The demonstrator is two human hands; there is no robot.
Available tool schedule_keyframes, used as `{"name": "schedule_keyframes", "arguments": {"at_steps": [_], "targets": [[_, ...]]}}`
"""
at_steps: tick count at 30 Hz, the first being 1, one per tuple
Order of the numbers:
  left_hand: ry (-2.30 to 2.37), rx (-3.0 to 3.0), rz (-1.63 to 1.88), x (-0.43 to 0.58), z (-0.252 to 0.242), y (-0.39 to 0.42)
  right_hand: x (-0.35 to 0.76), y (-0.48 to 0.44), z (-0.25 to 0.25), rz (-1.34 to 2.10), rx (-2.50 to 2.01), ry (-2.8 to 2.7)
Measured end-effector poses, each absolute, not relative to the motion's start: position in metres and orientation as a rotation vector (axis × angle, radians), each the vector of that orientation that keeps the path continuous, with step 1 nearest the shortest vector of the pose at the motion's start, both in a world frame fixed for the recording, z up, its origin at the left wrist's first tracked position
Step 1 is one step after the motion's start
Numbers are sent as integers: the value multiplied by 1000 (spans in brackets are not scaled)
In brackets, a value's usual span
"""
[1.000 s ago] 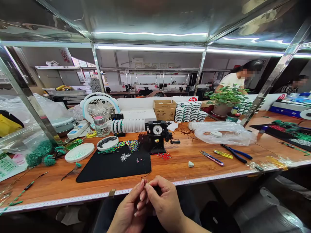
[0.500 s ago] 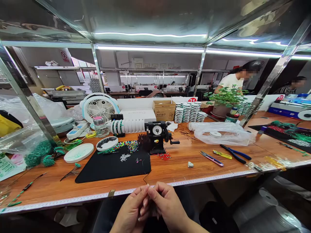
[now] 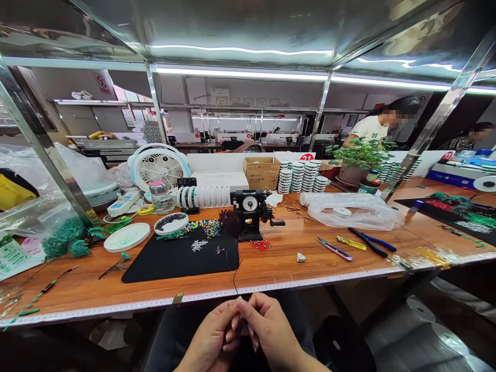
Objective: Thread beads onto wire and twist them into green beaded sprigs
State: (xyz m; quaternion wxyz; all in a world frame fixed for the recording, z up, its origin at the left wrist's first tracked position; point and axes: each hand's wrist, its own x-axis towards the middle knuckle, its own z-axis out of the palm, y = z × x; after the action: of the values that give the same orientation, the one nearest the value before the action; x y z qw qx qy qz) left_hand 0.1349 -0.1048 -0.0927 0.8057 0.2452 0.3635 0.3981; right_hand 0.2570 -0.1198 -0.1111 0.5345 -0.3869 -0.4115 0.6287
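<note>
As the left hand [image 3: 209, 338] and right hand [image 3: 269, 330] met just below the front edge of the surface [image 3: 294, 263], their fingertips [image 3: 237, 305] pressed together, pinching a thin dark wire [image 3: 234, 279] that ran up and away from the hands. Black mat [image 3: 174, 263] lay ahead and left of the hands, coloured beads [image 3: 197, 228] along its far edge. Hand-crank winder [image 3: 248, 206] stood straight ahead; blue-handled pliers [image 3: 368, 242] lay well off to the right.
</note>
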Motion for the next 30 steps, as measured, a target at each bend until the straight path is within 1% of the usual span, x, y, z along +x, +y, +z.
{"name": "schedule_keyframes", "arguments": {"at_steps": [4, 9, 13, 18, 23, 25, 28, 30], "targets": [[782, 516, 852, 135, -92, -105, 264, -127, -111, 1633, -905, -952], [808, 553, 800, 136, -93, -110, 264, -131, -109, 1565, -959, -863], [832, 577, 822, 133, -90, -109, 268, -133, -109, 1733, -949, -879], [818, 609, 745, 134, -90, -111, 269, -137, -111, 1600, -994, -851], [870, 575, 775, 131, -94, -111, 275, -141, -117, 1820, -999, -917], [878, 584, 772, 131, -96, -111, 274, -140, -119, 1789, -1006, -917], [871, 614, 717, 134, -100, -112, 269, -137, -121, 1651, -991, -908], [876, 623, 684, 134, -99, -112, 267, -136, -122, 1672, -972, -932]]}}
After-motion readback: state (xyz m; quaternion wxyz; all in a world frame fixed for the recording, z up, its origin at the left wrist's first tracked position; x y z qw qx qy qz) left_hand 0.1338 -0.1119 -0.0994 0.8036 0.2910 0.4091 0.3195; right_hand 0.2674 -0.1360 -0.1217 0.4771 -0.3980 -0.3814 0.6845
